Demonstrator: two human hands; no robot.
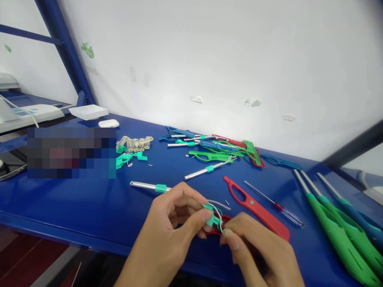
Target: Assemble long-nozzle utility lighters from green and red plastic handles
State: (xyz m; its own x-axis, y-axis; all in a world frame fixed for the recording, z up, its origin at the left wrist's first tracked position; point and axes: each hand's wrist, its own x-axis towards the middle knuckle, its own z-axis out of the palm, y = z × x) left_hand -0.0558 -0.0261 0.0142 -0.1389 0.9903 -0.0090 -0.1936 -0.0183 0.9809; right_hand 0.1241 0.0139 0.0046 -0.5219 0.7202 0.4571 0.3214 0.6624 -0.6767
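My left hand (172,223) pinches a small green plastic part (211,215) between thumb and fingers, low in the middle of the view. My right hand (259,249) pinches a thin white wire (219,217) that loops out of that part. A red piece (224,220) shows just under the green part, between both hands. Right behind my hands on the blue table (89,203) lie a red lighter shell (254,207), a metal tube with a green collar (149,186) and a small screwdriver (277,205).
A heap of green, blue and red lighter shells and metal tubes (215,149) lies further back. Assembled green and blue long lighters (338,223) lie at the right. Clear small parts (136,143) and green triggers (127,157) sit left of centre. White boxes (88,111) stand at the far left.
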